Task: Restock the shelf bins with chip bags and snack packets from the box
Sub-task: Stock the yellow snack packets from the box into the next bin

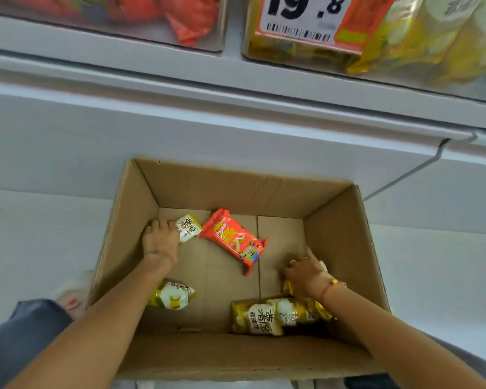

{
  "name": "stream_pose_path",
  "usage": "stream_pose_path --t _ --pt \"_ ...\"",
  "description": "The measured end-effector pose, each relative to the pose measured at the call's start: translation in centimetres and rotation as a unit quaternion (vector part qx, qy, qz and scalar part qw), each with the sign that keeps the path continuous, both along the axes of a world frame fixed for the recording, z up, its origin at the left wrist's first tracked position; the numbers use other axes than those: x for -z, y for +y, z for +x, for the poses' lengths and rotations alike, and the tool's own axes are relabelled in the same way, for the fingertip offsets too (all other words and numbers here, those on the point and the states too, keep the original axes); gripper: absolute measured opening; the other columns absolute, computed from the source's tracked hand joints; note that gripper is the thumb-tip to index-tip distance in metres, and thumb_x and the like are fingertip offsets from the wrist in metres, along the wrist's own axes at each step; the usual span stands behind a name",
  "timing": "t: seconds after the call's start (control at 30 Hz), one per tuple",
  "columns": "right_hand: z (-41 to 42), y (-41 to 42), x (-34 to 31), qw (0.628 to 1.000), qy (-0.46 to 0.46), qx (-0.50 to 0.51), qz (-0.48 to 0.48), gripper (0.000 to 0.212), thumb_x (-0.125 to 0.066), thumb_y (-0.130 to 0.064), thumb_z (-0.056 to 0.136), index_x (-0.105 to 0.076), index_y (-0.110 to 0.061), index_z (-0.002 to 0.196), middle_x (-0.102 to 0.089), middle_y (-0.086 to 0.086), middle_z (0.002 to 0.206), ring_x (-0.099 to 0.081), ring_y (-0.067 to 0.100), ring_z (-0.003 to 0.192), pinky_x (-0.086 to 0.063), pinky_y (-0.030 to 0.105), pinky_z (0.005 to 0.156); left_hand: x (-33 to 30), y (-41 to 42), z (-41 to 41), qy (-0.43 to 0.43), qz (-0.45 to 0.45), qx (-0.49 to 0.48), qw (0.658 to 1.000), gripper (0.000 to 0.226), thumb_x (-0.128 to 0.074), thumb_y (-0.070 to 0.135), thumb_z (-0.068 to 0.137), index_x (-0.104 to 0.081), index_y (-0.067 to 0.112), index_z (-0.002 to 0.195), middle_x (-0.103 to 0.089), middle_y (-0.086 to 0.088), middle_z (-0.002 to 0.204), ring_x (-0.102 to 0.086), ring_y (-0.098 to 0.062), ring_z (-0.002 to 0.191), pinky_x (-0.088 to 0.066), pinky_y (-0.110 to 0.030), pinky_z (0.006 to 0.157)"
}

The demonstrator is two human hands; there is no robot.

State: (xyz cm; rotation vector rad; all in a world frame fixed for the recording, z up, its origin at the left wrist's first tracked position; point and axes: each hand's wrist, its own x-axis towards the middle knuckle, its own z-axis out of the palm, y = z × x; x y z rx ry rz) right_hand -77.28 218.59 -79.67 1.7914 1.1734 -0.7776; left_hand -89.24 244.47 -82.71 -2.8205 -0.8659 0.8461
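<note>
Fingers of our left hand [160,240] curled on a yellow packet [188,228] in the box [337,234]; our right hand [303,272] gripped another packet, mostly hidden.

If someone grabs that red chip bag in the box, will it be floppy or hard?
Probably puffy and crinkly: the red chip bag looks plump. It likely feels light for its size. Its shiny wrapper may be a bit slippery, and squeezing could crush the chips.
</note>
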Motion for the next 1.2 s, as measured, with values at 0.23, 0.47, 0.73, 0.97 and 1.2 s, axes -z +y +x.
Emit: stream_pose_path --t 0.23,0.47,0.73,0.97,1.2 --pt "-0.9 0.6 -1.4 0.999 0.006 -0.009 0.046 0.043 -0.054 -0.031 0.092 -0.052 -0.012 0.13 -0.051 0.012 0.136 -0.045 0.03 0.127 -0.032 0.044 0.105 -6.2 -1.4 -0.8 -0.051 -0.192 -0.135 0.971 0.06 -0.065 0.043 0.084 -0.043 0.018 0.134 -0.049 -0.004 0.136 -0.045 -0.024 0.125 -0.04 -0.031 0.095" --pt "-1.4 -0.4 -6.8 0.812 0.15 0.443 0.35 0.035 -0.044 -0.034 0.098 -0.053 -0.01 0.121 -0.062 0.011 0.113 -0.06 0.023 0.099 -0.044 0.029 0.087 -13.8 -2.2 -1.1 -0.201 -0.38 -0.203 0.88 0.062 -0.073 0.058 0.056 -0.056 0.026 0.106 -0.063 0.004 0.107 -0.06 -0.016 0.103 -0.047 -0.031 0.092" --pt "1.3 3.5 -19.4 0.239 0.5 0.663 0.503 0.029 -0.041 -0.027 0.097 -0.06 -0.006 0.104 -0.068 0.013 0.099 -0.056 0.034 0.115 -0.047 0.049 0.095 -22.3 -5.1 -0.3 -0.489 -0.433 -0.243 0.717 0.067 -0.06 0.073 0.053 -0.055 0.029 0.104 -0.065 0.01 0.103 -0.061 -0.008 0.099 -0.047 -0.034 0.09" --pt "1.3 4.2 -28.0 0.283 0.533 0.614 0.509 0.033 -0.057 -0.032 0.088 -0.06 -0.009 0.111 -0.068 0.012 0.105 -0.069 0.027 0.094 -0.057 0.035 0.078 -29.1 -6.5 0.7 -0.592 -0.467 -0.231 0.614 0.029 -0.072 0.026 0.082 -0.056 0.02 0.105 -0.068 0.006 0.087 -0.063 0.003 0.065 -0.044 -0.007 0.053" --pt "1.5 2.0 -37.3 0.358 0.475 0.466 0.655 0.05 -0.072 -0.017 0.071 -0.058 -0.038 0.114 -0.072 0.002 0.109 -0.068 0.023 0.101 -0.057 0.034 0.08 -37.7 -5.6 3.1 -0.661 -0.325 -0.089 0.671 0.045 -0.073 0.058 0.069 -0.052 0.038 0.103 -0.065 0.019 0.092 -0.063 -0.009 0.087 -0.05 -0.034 0.074"
